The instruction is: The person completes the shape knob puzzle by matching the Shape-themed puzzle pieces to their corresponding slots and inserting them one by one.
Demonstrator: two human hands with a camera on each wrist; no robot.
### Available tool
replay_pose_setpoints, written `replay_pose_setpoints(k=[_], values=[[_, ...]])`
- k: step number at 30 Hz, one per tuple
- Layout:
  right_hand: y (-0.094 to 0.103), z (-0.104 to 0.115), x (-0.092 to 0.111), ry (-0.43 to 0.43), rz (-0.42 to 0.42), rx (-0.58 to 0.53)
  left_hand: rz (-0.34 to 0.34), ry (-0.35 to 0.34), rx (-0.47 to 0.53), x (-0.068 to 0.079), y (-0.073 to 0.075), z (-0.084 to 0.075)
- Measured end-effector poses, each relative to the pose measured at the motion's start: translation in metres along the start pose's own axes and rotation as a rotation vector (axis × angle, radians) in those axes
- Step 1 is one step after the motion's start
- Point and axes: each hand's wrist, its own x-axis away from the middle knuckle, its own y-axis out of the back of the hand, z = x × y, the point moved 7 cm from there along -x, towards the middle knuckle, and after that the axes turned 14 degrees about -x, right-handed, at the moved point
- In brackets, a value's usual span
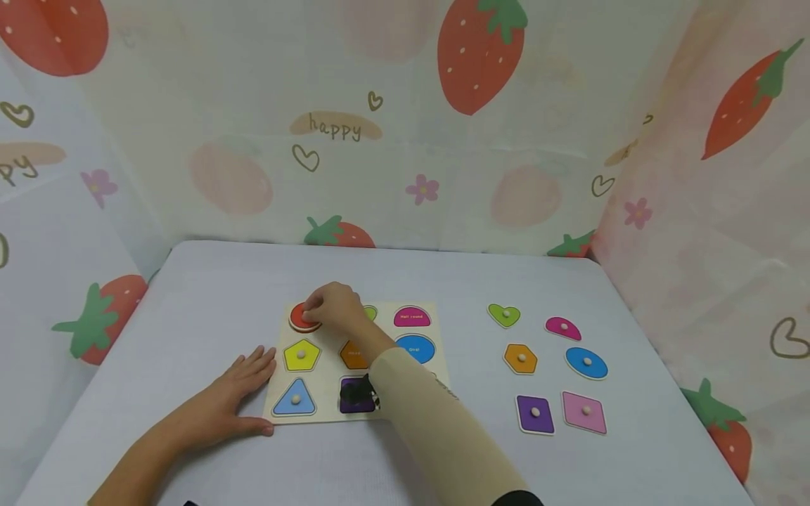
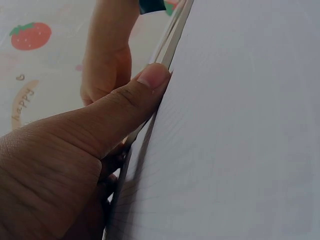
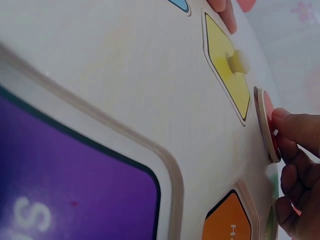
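Observation:
A pale wooden puzzle board (image 1: 329, 351) lies on the table under both hands. My right hand (image 1: 338, 307) pinches a round red puzzle piece (image 1: 300, 318) at the board's far left corner; in the right wrist view the red piece (image 3: 268, 125) sits slightly raised over its slot. My left hand (image 1: 230, 397) lies at the board's left side with fingers stretched out, fingertips and thumb (image 2: 152, 76) against its edge. A yellow pentagon piece (image 1: 294, 357) and a blue triangle piece (image 1: 304, 406) sit in their slots. The right forearm hides part of the board.
Loose knobbed pieces lie right of the board: a green heart (image 1: 498, 314), a magenta half round (image 1: 563, 328), an orange hexagon (image 1: 515, 362), a blue oval (image 1: 579, 360), a purple square (image 1: 530, 422) and a pink piece (image 1: 579, 420). Strawberry-print curtains (image 1: 392, 161) surround the table.

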Motion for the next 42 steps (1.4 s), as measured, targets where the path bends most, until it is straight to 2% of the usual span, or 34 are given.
replay_pose_setpoints(k=[8,16,26,36,42], values=[[-0.002,0.0003,0.0012,-0.011,0.003,0.07,0.0,-0.001,-0.003,-0.0008,-0.0012,0.0005],[-0.003,0.0013,0.0014,0.01,-0.001,0.124,0.025,0.031,-0.012,-0.0026,-0.0046,0.0035],[-0.0037,0.0034,0.0014,0.026,0.003,0.162,0.016,0.017,-0.009,-0.0012,-0.0035,0.0013],[-0.0034,0.0029,0.0031,-0.008,-0.005,0.149,0.013,0.019,-0.012,-0.0019,-0.0047,0.0025],[0.0006,0.0032,0.0068,-0.017,0.003,0.104,0.022,0.028,-0.003,-0.0019,-0.004,0.002]])
